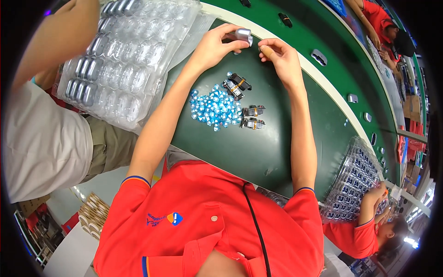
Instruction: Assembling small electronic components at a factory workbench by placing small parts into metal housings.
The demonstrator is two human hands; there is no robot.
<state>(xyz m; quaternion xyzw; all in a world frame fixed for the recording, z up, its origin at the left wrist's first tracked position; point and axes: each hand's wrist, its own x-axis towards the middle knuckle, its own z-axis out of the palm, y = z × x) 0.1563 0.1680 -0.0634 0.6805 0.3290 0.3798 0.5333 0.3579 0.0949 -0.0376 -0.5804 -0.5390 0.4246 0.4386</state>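
My left hand (216,47) grips a shiny silver plastic casing (243,35) between thumb and fingers, its open end turned toward my other hand. Just right of it, my right hand (282,61) is closed in a pinch. Whatever sits between those fingertips is too small to make out. Below both hands, a heap of small blue-and-white pieces (215,108) lies on the dark green table (207,145). Beside the heap rest several small black assemblies (253,123) with orange strips, some of them stacked (239,83).
Transparent trays with silver casings (85,69) stand at the left, beside a person in a light shirt (50,138). A green conveyor belt (344,83) curves past, carrying a grey casing (318,57) and black parts (285,19). Another tray stack (353,177) and red-shirted people (353,237) are at right.
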